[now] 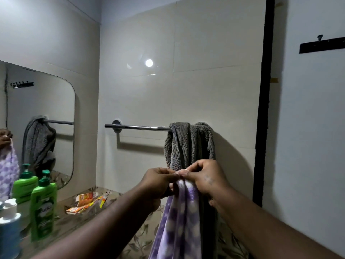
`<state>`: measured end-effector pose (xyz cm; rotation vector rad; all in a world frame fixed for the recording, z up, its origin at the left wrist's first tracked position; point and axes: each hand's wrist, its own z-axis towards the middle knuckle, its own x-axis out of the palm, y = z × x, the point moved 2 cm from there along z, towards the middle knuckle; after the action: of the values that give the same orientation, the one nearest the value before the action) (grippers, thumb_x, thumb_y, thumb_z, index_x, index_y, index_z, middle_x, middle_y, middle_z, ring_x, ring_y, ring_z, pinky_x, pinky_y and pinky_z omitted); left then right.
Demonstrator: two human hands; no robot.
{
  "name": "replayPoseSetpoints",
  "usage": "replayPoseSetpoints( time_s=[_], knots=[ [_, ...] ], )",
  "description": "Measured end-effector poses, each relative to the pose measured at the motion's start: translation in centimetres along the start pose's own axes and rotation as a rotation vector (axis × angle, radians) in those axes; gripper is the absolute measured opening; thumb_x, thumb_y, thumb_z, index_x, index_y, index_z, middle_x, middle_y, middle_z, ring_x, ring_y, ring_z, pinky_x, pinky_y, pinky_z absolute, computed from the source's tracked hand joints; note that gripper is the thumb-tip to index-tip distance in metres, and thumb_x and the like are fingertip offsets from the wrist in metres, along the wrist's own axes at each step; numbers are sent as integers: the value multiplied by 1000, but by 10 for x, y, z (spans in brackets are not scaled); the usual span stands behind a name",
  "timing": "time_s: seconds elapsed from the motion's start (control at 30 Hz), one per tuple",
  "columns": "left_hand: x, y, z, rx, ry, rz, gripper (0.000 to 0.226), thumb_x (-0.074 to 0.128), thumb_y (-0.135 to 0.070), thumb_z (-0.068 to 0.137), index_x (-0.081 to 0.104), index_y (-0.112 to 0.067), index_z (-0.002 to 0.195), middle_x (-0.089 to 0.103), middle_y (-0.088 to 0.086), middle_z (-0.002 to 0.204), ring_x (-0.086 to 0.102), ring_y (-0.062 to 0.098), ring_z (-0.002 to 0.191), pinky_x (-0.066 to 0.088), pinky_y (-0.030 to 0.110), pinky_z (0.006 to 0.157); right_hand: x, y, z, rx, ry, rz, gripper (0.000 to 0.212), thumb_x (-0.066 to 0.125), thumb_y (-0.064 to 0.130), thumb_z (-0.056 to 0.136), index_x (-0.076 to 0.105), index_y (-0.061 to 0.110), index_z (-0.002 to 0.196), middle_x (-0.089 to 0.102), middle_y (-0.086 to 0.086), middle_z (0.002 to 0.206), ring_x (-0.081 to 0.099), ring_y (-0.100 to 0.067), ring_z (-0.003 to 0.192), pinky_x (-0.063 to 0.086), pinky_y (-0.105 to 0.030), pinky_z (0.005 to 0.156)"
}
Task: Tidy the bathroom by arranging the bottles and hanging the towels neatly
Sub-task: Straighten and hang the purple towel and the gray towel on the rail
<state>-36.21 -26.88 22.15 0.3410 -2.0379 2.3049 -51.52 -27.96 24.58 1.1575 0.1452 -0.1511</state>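
A purple and white patterned towel (179,217) hangs down from both my hands in front of me. My left hand (158,184) and my right hand (203,176) pinch its top edge close together, just below the chrome towel rail (138,127). A grey textured towel (188,144) is bunched over the right end of that rail, directly behind my hands. On the shelf at the left stands a green pump bottle (43,206), with its reflection behind it, and a blue bottle with a white cap (9,232) at the near left edge.
A mirror (46,109) covers the left wall above a glass shelf (80,219) holding orange packets and a small tube (84,202). A black hook rack (321,46) is fixed high on the right wall. A dark vertical strip (265,90) runs down beside the tiles.
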Motion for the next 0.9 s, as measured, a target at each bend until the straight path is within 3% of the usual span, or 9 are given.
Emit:
replayPoseSetpoints(
  time_s=[0.1, 0.23, 0.33, 0.43, 0.53, 0.63, 0.77, 0.9],
  knots=[
    [5, 8, 7, -5, -62, -58, 2, 66, 5, 93, 67, 4, 92, 64, 16, 68, 58, 21, 52, 56, 28, 50, 10, -5, 1, 15, -1, -12, 22, 89, 18, 74, 74, 3, 77, 76, -10, 70, 72, -21, 63, 62, -37, 67],
    [2, 12, 8, 9, -93, -100, 16, 66, 4, 93, 67, 11, 108, 66, 26, 85, 66, 34, 75, 58, 34, 63, 13, -12, 6, 31, 49, 32, 11, 83, 11, 80, 75, 4, 76, 77, -12, 73, 68, -18, 61, 62, -37, 67],
    [0, 17, 7, 21, -90, -109, 25, 67, 2, 93, 63, 16, 113, 68, 28, 88, 66, 29, 69, 58, 32, 59, 14, -14, 9, 43, 62, 4, 8, 79, 5, 82, 76, 7, 75, 77, -14, 76, 72, -24, 68, 64, -42, 77],
    [-3, 25, 7, 16, -109, -85, 21, 67, 3, 93, 64, 15, 110, 66, 27, 86, 63, 27, 64, 57, 32, 58, 20, -15, 7, 10, 40, -114, 5, 82, 11, 80, 78, 9, 78, 78, -10, 77, 77, -28, 80, 63, -44, 82],
    [-10, 34, 4, 13, -145, -67, 13, 70, 4, 91, 64, 10, 101, 64, 26, 81, 59, 23, 55, 53, 30, 51, 28, -18, 1, -1, 58, -201, 7, 83, 18, 80, 80, 11, 81, 79, -6, 79, 77, -23, 83, 62, -39, 83],
    [-18, 39, 3, 26, -193, -72, 21, 76, 3, 87, 61, 9, 101, 62, 22, 72, 57, 20, 45, 51, 28, 47, 36, -20, -6, -22, 97, -258, 11, 83, 23, 78, 82, 15, 85, 79, -1, 80, 76, -16, 82, 62, -35, 82],
    [-25, 36, 5, 29, -223, -51, 32, 73, 2, 89, 59, 16, 115, 68, 25, 87, 61, 20, 52, 55, 29, 52, 44, -18, -11, -115, 139, -340, 10, 82, 18, 74, 82, 19, 84, 79, 4, 74, 75, -10, 75, 63, -30, 73],
    [-25, 24, 7, 49, -182, -42, 16, 68, 5, 92, 63, 9, 107, 68, 23, 86, 64, 21, 56, 59, 32, 55, 45, -11, -9, -263, 81, -463, 11, 77, 20, 80, 82, 24, 89, 80, 5, 82, 73, -5, 74, 61, -27, 73]
  ],
)
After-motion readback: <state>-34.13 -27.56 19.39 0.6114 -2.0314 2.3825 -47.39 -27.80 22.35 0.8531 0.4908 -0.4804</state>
